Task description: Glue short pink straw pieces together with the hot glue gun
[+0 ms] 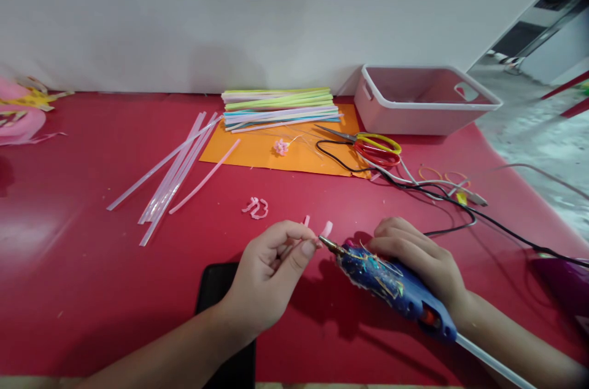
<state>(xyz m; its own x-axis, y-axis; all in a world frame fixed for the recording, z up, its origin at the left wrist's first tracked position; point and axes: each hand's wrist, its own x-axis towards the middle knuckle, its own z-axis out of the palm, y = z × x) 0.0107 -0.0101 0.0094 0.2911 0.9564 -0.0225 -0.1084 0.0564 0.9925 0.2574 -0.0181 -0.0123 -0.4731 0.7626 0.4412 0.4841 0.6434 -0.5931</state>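
Note:
My left hand (pixel 271 275) is closed in a pinch on small pink straw pieces (pixel 322 231) just above the red table (pixel 92 266). My right hand (pixel 421 260) grips a blue glue gun (pixel 391 285) lying low over the table. Its metal nozzle (pixel 327 245) touches the pink pieces at my left fingertips. A clear glue stick (pixel 492 364) sticks out of the gun's back. More curled pink pieces (pixel 256 208) lie on the table a little beyond my left hand.
Clear glue sticks (pixel 170 177) lie loose at the left. A stack of coloured straws (pixel 280 108) and scissors (pixel 368 145) rest on an orange sheet (pixel 257 153). Behind stands a white basket (pixel 421 97). Black and white cables (pixel 451 199) run right. A dark phone (pixel 216 291) lies under my left wrist.

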